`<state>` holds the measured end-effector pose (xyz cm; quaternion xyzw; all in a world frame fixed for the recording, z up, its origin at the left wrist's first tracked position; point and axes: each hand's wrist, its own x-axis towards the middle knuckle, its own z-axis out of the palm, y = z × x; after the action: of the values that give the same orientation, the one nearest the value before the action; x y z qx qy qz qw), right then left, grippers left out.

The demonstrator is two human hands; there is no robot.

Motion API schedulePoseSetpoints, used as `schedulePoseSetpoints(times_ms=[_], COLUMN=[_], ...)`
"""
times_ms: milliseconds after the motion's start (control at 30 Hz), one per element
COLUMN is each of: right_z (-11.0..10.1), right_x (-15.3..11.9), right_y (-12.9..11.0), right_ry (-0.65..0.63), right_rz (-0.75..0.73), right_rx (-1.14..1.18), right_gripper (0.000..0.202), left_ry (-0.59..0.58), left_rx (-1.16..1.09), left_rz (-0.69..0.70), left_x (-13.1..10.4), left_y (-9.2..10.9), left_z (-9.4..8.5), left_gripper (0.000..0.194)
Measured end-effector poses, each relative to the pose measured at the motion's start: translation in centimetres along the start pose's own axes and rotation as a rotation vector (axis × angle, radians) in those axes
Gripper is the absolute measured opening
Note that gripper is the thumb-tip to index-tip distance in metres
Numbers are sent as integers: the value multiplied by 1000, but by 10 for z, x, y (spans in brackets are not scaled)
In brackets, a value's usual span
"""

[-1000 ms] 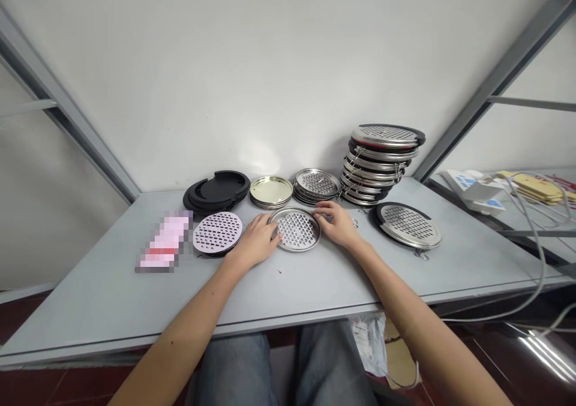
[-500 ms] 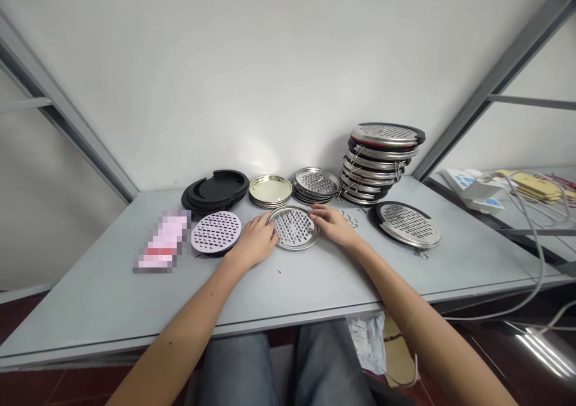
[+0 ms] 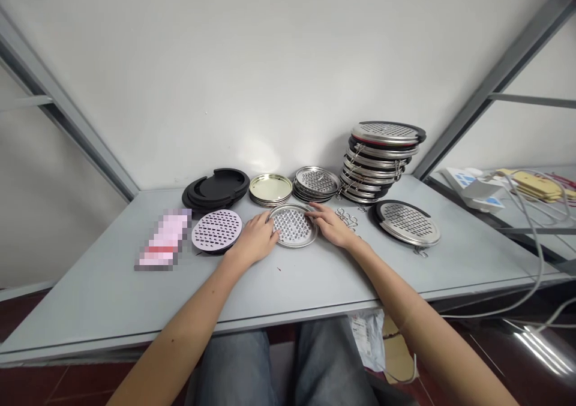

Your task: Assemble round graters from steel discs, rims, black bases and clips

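Left hand point(image 3: 258, 238) n right hand point(image 3: 332, 225) half-open, just touching disc point(image 3: 293, 226); probably light, stiff, kinda slick, so pinch the rim point(image 3: 294, 246)

The touched disc point(image 3: 292, 227) is silver with rowed perforations.

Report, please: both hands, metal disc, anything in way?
Left hand at left rim of disc, right hand at right rim; grips unclear. Disc flat on table. Wire loops near right hand, lilac plate near left; neither on disc.

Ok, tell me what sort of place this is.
Likely a small assembly workshop: a perforated metal disc, a tall stack of metal-and-black rounds and small metal clips sit together.
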<state>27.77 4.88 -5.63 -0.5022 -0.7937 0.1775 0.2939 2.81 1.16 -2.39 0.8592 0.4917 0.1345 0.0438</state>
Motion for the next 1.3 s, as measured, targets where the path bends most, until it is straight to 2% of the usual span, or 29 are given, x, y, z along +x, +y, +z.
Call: schedulePoseSetpoints(times_ms=[133, 433, 667, 1000, 1133, 1300], right_z=[0, -4, -3, -3, -4, -10], right_x=[-1, -2, -3, -4, -4, -5], right_y=[4, -3, -7, -9, -11, -17], right_ry=[-5, 44, 6, 7, 69, 178], right_rz=[-23, -20, -51, -19, -9, 63], right_rx=[-40, -102, -177, -172, -142, -127], right_gripper=[47, 39, 36, 35, 34, 27], left_ry=[2, -22, -20, 11, -13, 5], left_rx=[9, -19, -22, -79, -102, -126], left_rz=[1, -17, -7, -47, -82, -62], left_x=[0, -1, -1, 0, 0, -2], left_y=[0, 1, 1, 0, 0, 1], left_z=[-1, -3, -2, 0, 1, 1], left_gripper=[25, 26, 26, 38, 41, 44])
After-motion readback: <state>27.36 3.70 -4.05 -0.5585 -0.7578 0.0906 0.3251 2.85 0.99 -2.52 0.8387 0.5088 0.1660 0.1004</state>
